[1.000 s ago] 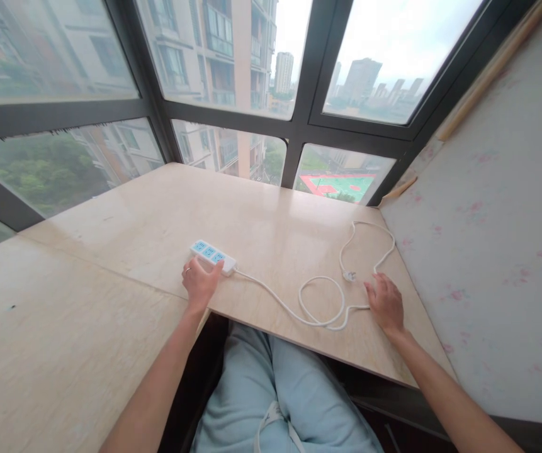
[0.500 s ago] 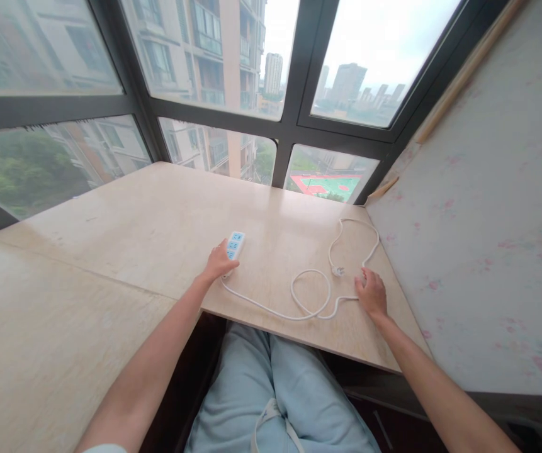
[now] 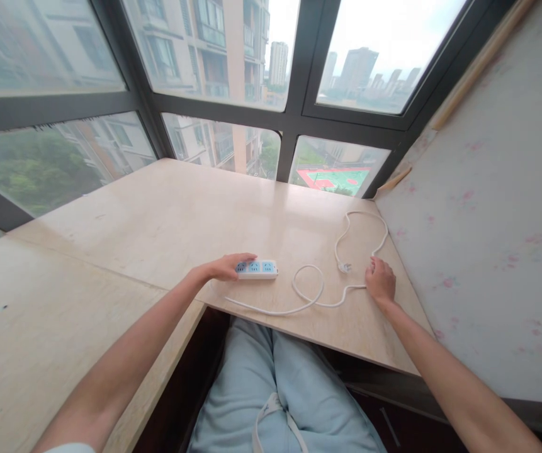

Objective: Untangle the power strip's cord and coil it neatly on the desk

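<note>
A white power strip (image 3: 258,269) with blue sockets lies on the pale marble-look desk (image 3: 167,214). My left hand (image 3: 226,267) grips its left end, fingers curled over it. The white cord (image 3: 308,301) runs from the strip in a loop toward the right, ending in a plug (image 3: 345,268) lying on the desk. My right hand (image 3: 380,281) rests on the cord near the desk's right side, fingers bent down onto it.
Dark-framed windows (image 3: 294,119) wrap the far edge of the desk. A pale wall panel (image 3: 488,207) stands close on the right. My legs in light blue trousers (image 3: 275,390) sit under the desk's front edge.
My left hand has swung the power strip around and slid it right, toward the cord loop. The loop has tightened. My right hand has stayed on the cord.
</note>
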Demonstrator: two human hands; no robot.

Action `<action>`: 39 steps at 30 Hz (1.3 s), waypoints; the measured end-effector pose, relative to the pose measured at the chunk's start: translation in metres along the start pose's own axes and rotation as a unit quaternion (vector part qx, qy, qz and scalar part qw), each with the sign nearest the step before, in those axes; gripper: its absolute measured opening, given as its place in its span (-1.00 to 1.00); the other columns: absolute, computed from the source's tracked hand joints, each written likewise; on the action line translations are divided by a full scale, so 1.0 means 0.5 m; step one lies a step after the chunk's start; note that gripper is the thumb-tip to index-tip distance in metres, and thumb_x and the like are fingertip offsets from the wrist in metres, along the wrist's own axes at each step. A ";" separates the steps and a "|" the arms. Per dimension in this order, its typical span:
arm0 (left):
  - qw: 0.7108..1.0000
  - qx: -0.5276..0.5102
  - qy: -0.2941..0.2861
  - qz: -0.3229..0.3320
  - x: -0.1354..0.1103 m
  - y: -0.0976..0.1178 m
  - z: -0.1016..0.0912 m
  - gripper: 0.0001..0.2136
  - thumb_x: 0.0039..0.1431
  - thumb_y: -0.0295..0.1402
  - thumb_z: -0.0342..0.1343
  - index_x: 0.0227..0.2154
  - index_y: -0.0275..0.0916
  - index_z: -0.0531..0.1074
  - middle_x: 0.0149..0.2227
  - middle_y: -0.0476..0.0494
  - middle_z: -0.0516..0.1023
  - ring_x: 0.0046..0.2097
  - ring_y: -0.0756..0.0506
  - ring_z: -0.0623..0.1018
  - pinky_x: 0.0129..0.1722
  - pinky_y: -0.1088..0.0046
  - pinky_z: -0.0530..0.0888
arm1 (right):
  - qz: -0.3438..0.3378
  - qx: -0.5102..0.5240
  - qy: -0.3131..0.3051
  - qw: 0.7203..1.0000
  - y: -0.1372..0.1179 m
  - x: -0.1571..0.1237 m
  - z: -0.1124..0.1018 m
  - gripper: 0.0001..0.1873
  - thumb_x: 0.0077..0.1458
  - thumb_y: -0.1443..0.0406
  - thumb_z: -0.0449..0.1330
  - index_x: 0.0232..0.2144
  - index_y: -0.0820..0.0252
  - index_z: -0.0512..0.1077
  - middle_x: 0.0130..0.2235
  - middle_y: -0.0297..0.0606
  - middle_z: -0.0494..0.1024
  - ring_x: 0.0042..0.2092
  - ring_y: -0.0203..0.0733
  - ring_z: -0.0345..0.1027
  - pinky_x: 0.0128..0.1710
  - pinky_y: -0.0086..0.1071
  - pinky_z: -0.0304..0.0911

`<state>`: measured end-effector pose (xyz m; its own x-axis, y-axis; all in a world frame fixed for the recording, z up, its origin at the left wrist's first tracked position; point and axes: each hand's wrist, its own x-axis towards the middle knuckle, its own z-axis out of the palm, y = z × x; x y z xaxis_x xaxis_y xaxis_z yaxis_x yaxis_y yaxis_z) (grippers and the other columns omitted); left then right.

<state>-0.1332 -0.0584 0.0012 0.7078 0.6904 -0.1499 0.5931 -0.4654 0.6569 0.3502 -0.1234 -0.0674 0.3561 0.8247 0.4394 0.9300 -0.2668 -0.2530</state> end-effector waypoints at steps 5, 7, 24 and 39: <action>0.998 0.049 0.029 -0.017 -0.007 0.031 0.034 -0.40 -0.21 -0.57 0.02 0.00 -0.09 0.45 0.09 -0.13 0.49 0.22 -0.29 0.34 0.24 0.02 0.10 | 0.003 -0.011 -0.011 1.000 -0.012 0.043 0.016 -0.59 0.16 0.33 -0.04 0.02 0.32 0.37 -0.10 0.06 0.49 -0.08 0.06 0.32 -0.12 -0.15 0.20; 0.996 0.061 0.050 -0.028 -0.010 0.038 0.044 -0.46 -0.18 -0.57 0.02 -0.05 -0.08 0.47 0.08 -0.12 0.50 0.28 -0.29 0.25 0.25 -0.06 0.00 | 0.002 -0.004 -0.003 1.000 -0.013 0.058 0.024 -0.59 0.16 0.32 -0.03 0.01 0.31 0.37 -0.11 0.05 0.48 -0.08 0.06 0.31 -0.13 -0.15 0.20; 0.965 0.202 0.108 0.129 -0.094 0.165 0.233 -0.68 0.18 -0.49 0.04 -0.02 -0.12 0.44 0.25 -0.22 0.30 0.37 -0.23 0.08 0.31 0.03 0.05 | -0.001 -0.051 -0.039 0.998 0.012 0.146 0.034 -0.62 0.23 0.28 -0.02 0.03 0.33 0.37 -0.09 0.10 0.46 -0.06 0.07 0.31 -0.11 -0.17 0.18; 0.963 0.192 0.172 0.076 -0.137 0.120 0.202 -0.38 -0.04 -0.76 -0.14 0.06 -0.16 0.38 0.26 -0.19 0.28 0.32 -0.15 0.21 0.27 0.10 0.23 | -0.019 -0.086 -0.047 0.995 -0.027 0.223 0.004 -0.64 0.18 0.28 0.03 -0.05 0.33 0.44 0.22 0.22 0.12 0.17 0.25 0.13 0.04 0.05 0.10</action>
<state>-0.1075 -0.1894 -0.0238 0.6675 0.7101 0.2240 0.6375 -0.7005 0.3207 0.3773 -0.0269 -0.0168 0.3175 0.8766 0.3617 0.9475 -0.3087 -0.0834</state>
